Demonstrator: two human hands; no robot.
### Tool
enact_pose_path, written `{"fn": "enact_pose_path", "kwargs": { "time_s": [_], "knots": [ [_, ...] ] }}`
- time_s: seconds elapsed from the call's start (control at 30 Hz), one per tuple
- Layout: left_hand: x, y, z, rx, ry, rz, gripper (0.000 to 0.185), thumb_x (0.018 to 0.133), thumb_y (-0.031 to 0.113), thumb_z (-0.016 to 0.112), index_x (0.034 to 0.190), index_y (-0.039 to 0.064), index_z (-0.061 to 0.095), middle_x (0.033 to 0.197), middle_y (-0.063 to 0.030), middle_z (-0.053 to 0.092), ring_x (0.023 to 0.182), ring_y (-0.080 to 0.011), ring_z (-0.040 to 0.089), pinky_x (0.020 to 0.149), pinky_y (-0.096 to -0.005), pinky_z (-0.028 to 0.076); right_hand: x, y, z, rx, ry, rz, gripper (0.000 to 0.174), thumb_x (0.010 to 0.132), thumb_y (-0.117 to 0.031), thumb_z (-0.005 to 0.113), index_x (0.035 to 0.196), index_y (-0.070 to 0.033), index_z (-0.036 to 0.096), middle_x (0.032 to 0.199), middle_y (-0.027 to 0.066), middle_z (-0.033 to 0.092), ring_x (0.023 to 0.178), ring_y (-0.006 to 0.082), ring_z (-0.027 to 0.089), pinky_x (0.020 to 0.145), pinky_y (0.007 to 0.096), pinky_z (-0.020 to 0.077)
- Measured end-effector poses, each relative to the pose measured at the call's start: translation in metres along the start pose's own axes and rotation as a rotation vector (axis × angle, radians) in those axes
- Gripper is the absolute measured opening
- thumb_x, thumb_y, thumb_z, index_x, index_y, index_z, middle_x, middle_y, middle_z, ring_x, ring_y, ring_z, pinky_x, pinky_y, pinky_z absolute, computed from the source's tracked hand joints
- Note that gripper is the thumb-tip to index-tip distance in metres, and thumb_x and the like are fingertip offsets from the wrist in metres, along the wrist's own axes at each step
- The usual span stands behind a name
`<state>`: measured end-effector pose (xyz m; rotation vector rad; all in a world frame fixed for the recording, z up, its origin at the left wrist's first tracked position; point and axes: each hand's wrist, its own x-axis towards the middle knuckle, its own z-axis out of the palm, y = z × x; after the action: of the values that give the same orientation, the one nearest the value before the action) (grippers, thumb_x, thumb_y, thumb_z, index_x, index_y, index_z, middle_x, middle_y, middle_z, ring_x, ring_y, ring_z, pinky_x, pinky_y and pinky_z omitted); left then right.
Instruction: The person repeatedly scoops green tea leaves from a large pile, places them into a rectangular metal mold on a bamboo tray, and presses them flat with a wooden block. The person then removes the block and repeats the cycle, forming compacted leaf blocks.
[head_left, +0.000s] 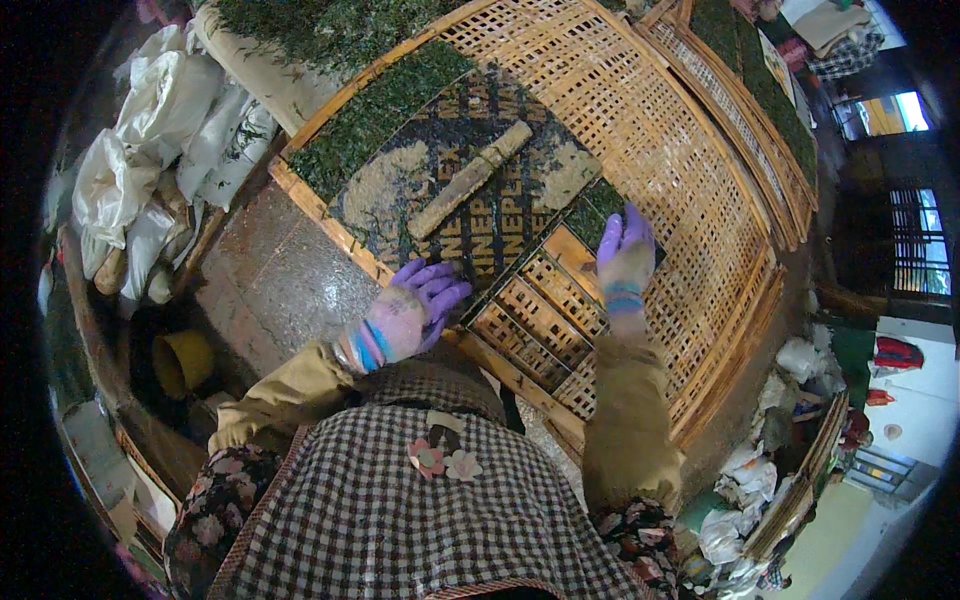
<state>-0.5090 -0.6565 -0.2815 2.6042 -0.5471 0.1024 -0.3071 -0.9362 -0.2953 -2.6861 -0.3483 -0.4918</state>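
Note:
My left hand (412, 306), in a purple-coated glove, has its fingers spread on the near corner of a dark printed board (480, 247). A rough wooden bar (472, 180) lies across that board like a handle. My right hand (628, 251), gloved alike, is at the right end of a thin divided frame (534, 326); its lower fingers are hidden, so I cannot tell whether it grips the frame. Dark green shredded leaves (596, 210) fill the far compartment beside it. Woven bamboo tray shows through the nearer compartments. Both rest on a large wood-edged bamboo tray (600, 90).
More green leaves (390, 97) cover the tray's far left, and a heap (322, 30) lies beyond. White sacks (161, 135) stand at left above a yellow bucket (182, 364). Further trays (750, 127) are stacked at right. Plastic bags (739, 517) lie lower right.

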Motion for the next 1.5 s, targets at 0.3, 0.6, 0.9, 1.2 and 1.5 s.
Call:
{"fn": "enact_pose_path", "kwargs": {
  "time_s": [0.3,0.6,0.9,1.2,1.5],
  "knots": [
    [-0.006,-0.032,-0.023,-0.176,-0.165,0.035,0.052,0.077,0.018,0.062,0.128,0.013,0.054,0.125,-0.0059,0.058,0.125,-0.0265,0.048,0.109,-0.0475,0.034,-0.021,0.014,0.049,-0.197,0.094,0.011,0.035,0.095,-0.022,0.047,0.124,-0.005,0.057,0.12,0.0201,0.061,0.116,0.0386,0.054,0.102,0.0498,0.0388],
    [0.021,-0.085,-0.076,-0.117,-0.059,0.241,0.048,0.077,0.01,0.061,0.125,0.01,0.057,0.118,-0.009,0.062,0.12,-0.0292,0.054,0.105,-0.0485,0.039,-0.017,0.013,0.047,-0.173,0.037,0.113,0.036,0.095,-0.024,0.051,0.126,-0.006,0.056,0.126,0.0169,0.058,0.123,0.0362,0.05,0.103,0.0469,0.0391],
    [-0.017,-0.196,-0.138,-0.168,0.035,0.014,0.044,0.075,0.001,0.059,0.119,0.006,0.06,0.119,-0.0184,0.059,0.114,-0.0382,0.055,0.099,-0.0489,0.043,0.141,-0.212,0.119,0.132,0.219,-0.222,0.039,0.078,-0.024,0.07,0.109,-0.003,0.06,0.112,0.0192,0.06,0.107,0.0383,0.055,0.095,0.0498,0.042],
    [-0.073,-0.4,-0.199,-0.04,0.027,-0.028,0.041,0.082,0.006,0.059,0.123,0.009,0.059,0.117,-0.0125,0.064,0.117,-0.0324,0.055,0.101,-0.0475,0.04,0.234,-0.516,0.297,0.3,-0.196,-0.24,0.084,0.073,-0.049,0.075,0.14,-0.01,0.043,0.148,0.0173,0.037,0.139,0.0395,0.026,0.114,0.0502,0.0229],
    [-0.15,-0.59,-0.281,-0.232,0.112,-0.377,0.037,0.08,0.003,0.058,0.116,0.007,0.062,0.112,-0.017,0.064,0.106,-0.0358,0.06,0.094,-0.0455,0.047,0.349,-0.65,0.446,-0.168,-0.634,-0.043,0.107,0.069,-0.046,0.081,0.152,-0.019,0.019,0.158,0.0163,0.013,0.143,0.0416,0.017,0.107,0.0619,0.0291]
  ]
}}
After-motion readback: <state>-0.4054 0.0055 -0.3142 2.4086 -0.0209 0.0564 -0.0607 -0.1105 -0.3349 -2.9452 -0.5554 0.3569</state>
